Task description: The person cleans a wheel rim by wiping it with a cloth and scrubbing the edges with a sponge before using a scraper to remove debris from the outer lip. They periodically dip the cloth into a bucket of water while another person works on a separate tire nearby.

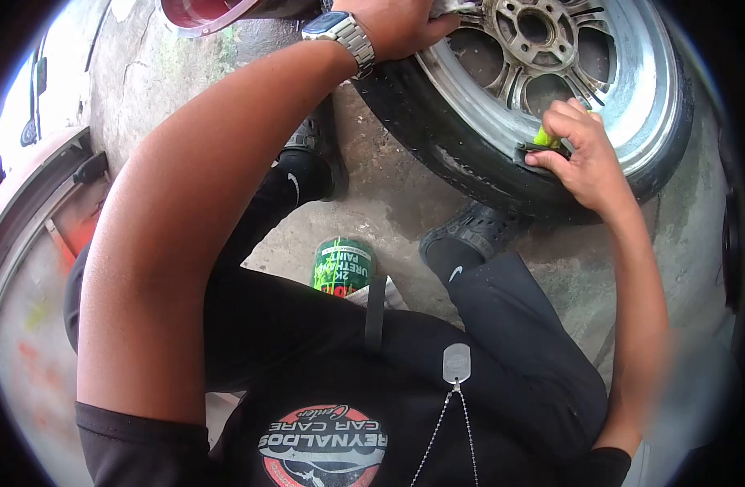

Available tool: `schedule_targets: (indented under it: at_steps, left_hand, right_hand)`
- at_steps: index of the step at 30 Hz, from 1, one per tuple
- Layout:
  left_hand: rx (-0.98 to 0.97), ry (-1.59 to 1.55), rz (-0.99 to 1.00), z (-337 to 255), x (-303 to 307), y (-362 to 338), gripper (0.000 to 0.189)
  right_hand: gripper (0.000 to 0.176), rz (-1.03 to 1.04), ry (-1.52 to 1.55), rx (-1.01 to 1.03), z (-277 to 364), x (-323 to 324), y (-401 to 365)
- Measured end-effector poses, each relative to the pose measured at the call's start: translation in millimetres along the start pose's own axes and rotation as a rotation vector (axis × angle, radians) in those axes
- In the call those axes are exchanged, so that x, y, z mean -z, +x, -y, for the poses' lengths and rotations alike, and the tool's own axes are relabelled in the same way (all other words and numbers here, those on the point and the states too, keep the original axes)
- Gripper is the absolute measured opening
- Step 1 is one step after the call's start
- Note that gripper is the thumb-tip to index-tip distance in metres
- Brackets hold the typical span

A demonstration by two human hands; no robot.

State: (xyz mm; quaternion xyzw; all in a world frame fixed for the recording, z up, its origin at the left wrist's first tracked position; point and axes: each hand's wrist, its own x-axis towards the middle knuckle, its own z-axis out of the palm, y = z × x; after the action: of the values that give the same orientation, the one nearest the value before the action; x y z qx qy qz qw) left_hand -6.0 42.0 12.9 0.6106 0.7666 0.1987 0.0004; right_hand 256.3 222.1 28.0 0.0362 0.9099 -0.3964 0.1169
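Observation:
A car wheel (632, 97) with a silver rim and black tyre (462, 166) lies at the upper right. My right hand (579, 154) is closed on a dark pad (541, 151) pressed at the rim's lower edge; something yellow-green (544, 135) shows between its fingers. My left hand (401, 24), below which a metal watch sits on the wrist, is at the tyre's upper left side. It is closed around a pale, crumpled cloth (452, 6), partly cut off by the top edge.
A green paint can (342, 264) with yellow-green drips stands on the concrete floor between my legs. My shoes (474, 231) are close to the tyre. A reddish rim (206, 20) is at the top left. A sanded, patchy vehicle panel (40, 325) lies along the left.

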Motion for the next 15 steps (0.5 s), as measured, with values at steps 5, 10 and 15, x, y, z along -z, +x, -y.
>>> schedule_targets:
  at_steps: [5, 10, 15]
  left_hand:
    - [0.017, -0.021, 0.015, 0, 0, 2, 0.047]
    - [0.015, -0.016, 0.01, -2, 1, 1, 0.045]
    - [0.024, -0.008, 0.011, -1, 0, 1, 0.044]
  right_hand:
    - [0.046, 0.08, -0.13, -0.117, -29, 41, -38]
    - [0.046, -0.021, -0.048, -0.093, -2, 0, -29]
    - [0.04, 0.02, -0.046, -0.12, -11, 14, -37]
